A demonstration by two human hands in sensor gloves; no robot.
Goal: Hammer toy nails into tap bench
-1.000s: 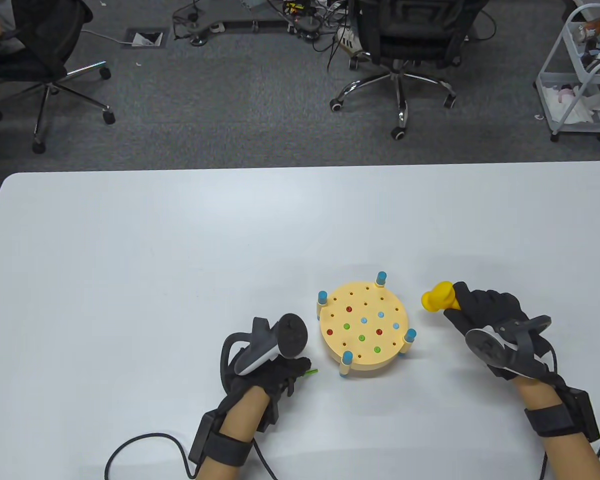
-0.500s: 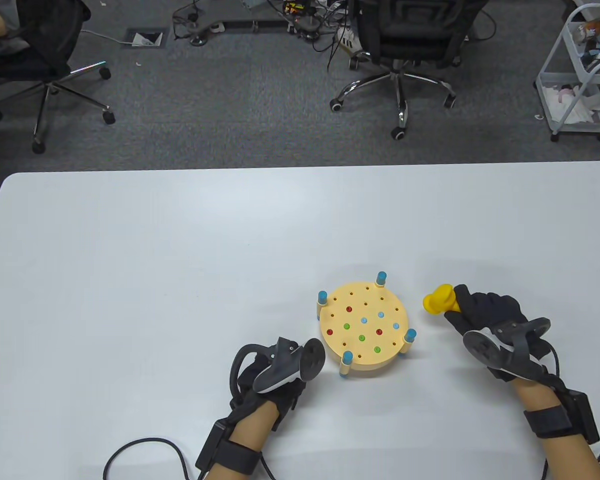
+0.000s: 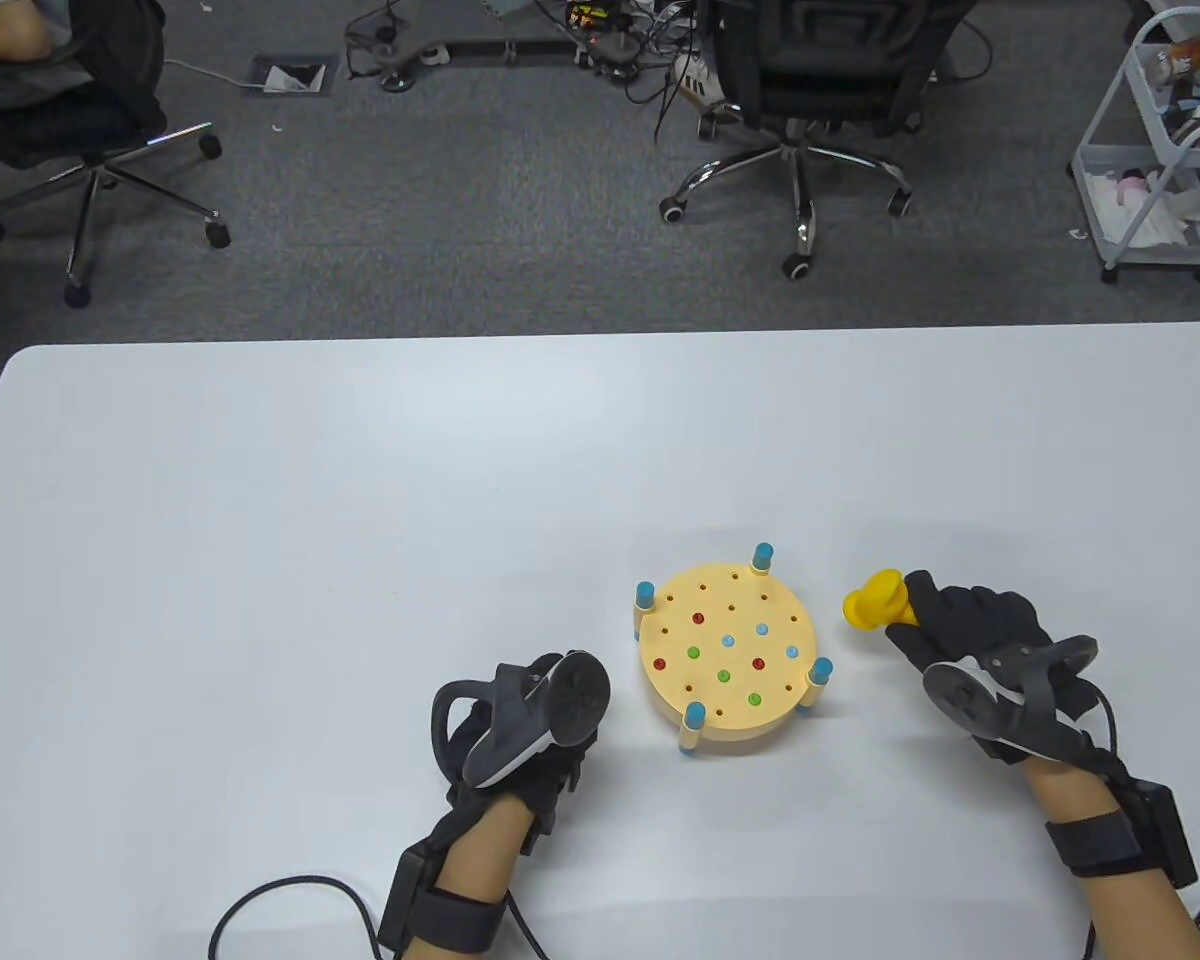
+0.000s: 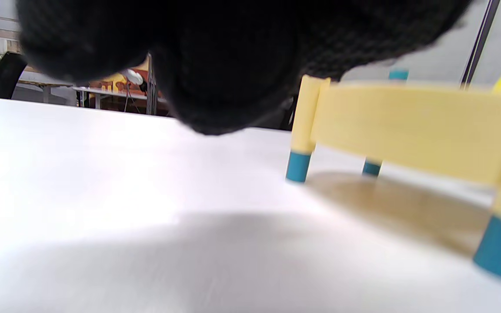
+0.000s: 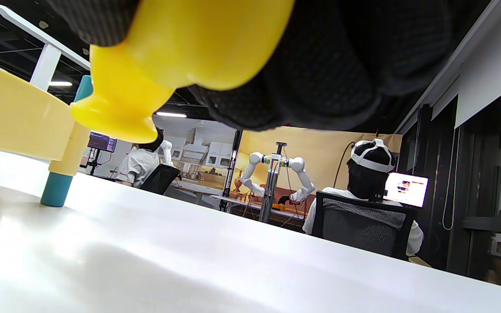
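Observation:
The round yellow tap bench (image 3: 728,655) stands on blue-tipped legs, with red, green and blue nails sunk in its top. My right hand (image 3: 945,620) grips the yellow hammer (image 3: 875,600) just right of the bench, its head low over the table; the right wrist view shows the hammer (image 5: 168,56) beside the bench (image 5: 7,117). My left hand (image 3: 570,755) sits curled on the table left of the bench. The green nail is hidden under its fingers. In the left wrist view the dark fingers (image 4: 215,65) hang before the bench (image 4: 415,126).
The white table (image 3: 360,550) stretches wide to the left and behind the bench. Glove cables (image 3: 290,890) trail at the near edge. Office chairs (image 3: 800,100) and a white cart (image 3: 1155,150) stand on the floor beyond the far edge.
A green nail tip stuck out of my left hand a second ago and no longer shows. That hand shifted right, then back left. The right hand with the hammer has barely moved.

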